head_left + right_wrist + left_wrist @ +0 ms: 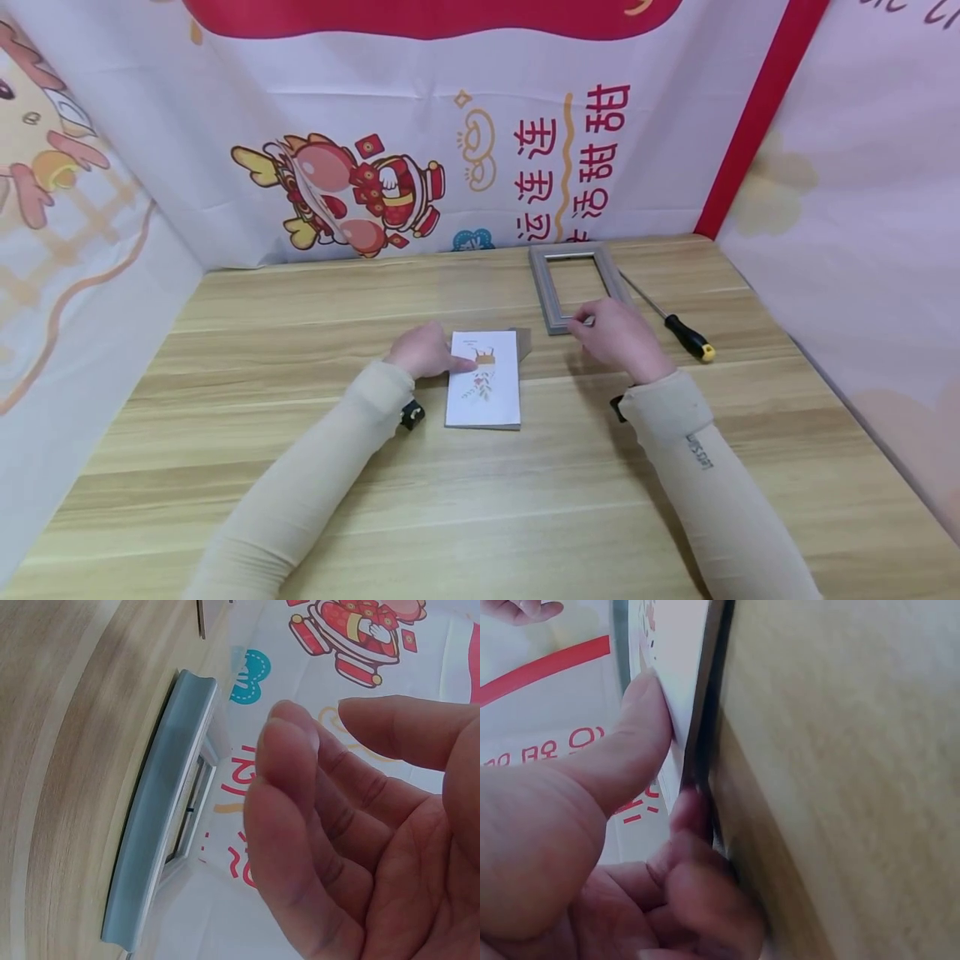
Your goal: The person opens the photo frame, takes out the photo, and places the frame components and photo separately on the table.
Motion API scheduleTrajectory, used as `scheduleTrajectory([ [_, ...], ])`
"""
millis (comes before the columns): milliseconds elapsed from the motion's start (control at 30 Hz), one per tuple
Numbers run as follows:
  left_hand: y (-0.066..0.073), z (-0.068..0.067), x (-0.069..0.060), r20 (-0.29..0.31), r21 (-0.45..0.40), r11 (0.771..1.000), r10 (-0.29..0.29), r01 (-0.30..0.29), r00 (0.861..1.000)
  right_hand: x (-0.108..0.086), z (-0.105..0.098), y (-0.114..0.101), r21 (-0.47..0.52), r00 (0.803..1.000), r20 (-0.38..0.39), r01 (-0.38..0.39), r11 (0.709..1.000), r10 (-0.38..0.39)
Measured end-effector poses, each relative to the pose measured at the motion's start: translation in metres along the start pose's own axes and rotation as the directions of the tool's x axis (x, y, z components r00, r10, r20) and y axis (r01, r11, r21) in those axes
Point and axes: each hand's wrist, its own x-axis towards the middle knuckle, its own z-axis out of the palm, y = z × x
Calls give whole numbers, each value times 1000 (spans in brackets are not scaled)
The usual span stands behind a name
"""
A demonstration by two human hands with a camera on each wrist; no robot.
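A white card [495,400] printed with a small floral picture lies on a thin grey-edged board in the middle of the table. My left hand [425,352] pinches its left edge. In the left wrist view the thumb [649,712] rests on the printed face and the fingers [694,817] are at the underside. My right hand [618,337] hovers by the near right corner of a grey picture frame [551,292]. Seen from the right wrist, its fingers [289,765] are loosely curled, apart from the thumb, with nothing between them.
A screwdriver [686,335] with a black and yellow handle lies right of the frame. Behind the card, a faint pale rectangle [472,287] shows on the table, perhaps a clear sheet. Printed cloth [337,92] hangs along the table's back and sides.
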Motion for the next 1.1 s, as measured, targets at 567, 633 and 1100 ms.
scheduleTrajectory([
  [567,-23,-37,-11,72,-282,953,133,-108,988,2,-1,5,17,1000,-12,10,1000,-10],
  [633,-27,-49,-12,47,-303,948,122,-102,991,2,-2,5,17,1000,-15,12,1000,-11],
  [1100,-83,-124,16,-189,-410,910,-25,-56,982,0,-3,3,10,1000,-20,13,1000,-13],
])
